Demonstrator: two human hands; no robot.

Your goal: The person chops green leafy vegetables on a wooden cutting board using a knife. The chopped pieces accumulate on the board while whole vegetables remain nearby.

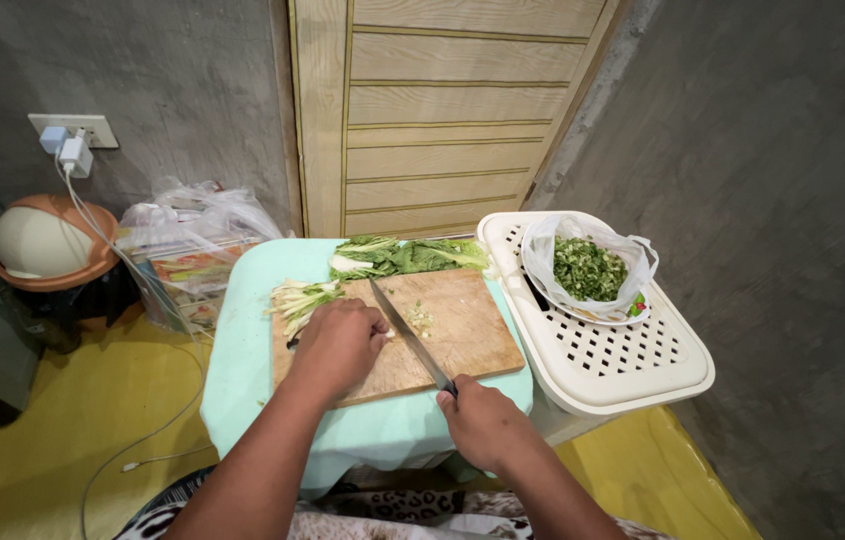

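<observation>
Patterned cloth (383, 515) sits at the 6 o'clock edge, nearest the camera, under both forearms. Right hand (488, 420) at 5 o'clock of the board (463, 340), fingers closed tight round the knife (411, 335) handle; blade runs up toward 11 o'clock, tip near the top of the board. Left hand (338, 345) at 9 o'clock of the blade, fingers curled down, pressing on pale stems that are mostly hidden beneath it; exact hold underneath can't be told. Stalk bundle (301, 298) with whitish ends pokes out at 10 o'clock of the left hand, half on the board, half on the surface (243, 360), which is covered in light teal. Small heap of chopped bits (421, 320) just right of the blade. Leafy greens (408, 256) lie at 12 o'clock, touching the board's far edge.

Handling judgement: stalks look light, limp, a bit slick, easily bruised; best pinned near the cut end with knuckles forward. Knife is stiff and sharp, take by handle only. Board looks rigid wood, steady where it lies.

White slotted basket lid (633, 350) at 3 o'clock, carrying a clear bag (593, 265) of chopped greens inside a bowl. Plastic bags (193, 240) at 10 o'clock by the wall, bin (48, 250) at 9 o'clock, charger (68, 150) in the socket above it. Wooden door (443, 110) at 12 o'clock.
</observation>
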